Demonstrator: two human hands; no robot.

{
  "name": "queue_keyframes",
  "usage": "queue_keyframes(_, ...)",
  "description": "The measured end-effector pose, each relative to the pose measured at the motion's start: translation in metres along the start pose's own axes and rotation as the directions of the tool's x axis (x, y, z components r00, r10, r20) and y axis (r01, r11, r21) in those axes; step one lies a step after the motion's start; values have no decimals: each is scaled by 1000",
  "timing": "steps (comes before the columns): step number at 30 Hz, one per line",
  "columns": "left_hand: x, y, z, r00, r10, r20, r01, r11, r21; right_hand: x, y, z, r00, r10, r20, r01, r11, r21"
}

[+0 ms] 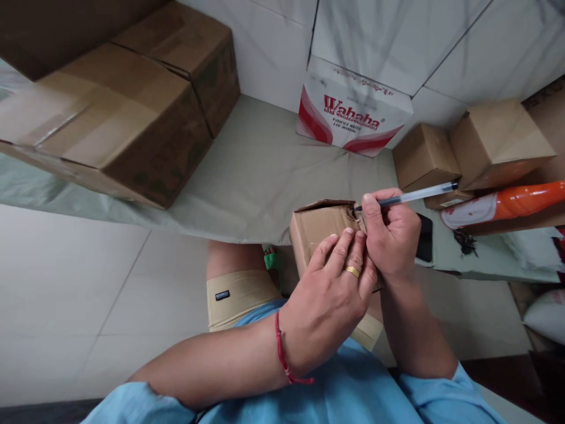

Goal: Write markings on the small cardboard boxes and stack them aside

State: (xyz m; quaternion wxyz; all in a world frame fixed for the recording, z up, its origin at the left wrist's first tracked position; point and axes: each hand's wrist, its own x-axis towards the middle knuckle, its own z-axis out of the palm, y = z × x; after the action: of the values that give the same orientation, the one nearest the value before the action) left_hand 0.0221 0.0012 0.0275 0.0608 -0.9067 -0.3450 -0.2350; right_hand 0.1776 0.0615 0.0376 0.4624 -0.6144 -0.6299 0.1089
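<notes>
A small brown cardboard box (315,229) is tilted between my lap and the table edge, its upper flap slightly lifted. The corner near my right hand looks torn and ragged. My left hand (338,282) lies flat across the box's face, fingers stretched out, with a gold ring and a red cord on the wrist. In my right hand (392,235), a clear pen (417,194) with a dark end is gripped, its other end at the torn corner. Part of the box is hidden under my hands.
A cloth-covered table (265,159) runs ahead. Large cartons (115,112) stand at left, a white-and-red Wahaba-style water carton (353,112) against the wall. Rightward are smaller boxes (498,141), an orange-and-white bottle-like object (507,205) and a dark phone-like object (424,238).
</notes>
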Motion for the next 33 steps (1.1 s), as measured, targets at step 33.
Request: queue_keyframes(33, 1, -1, -3, 1000, 0, 6, 0, 1000, -5, -3, -1, -2, 999, -22, 32, 24, 998, -57)
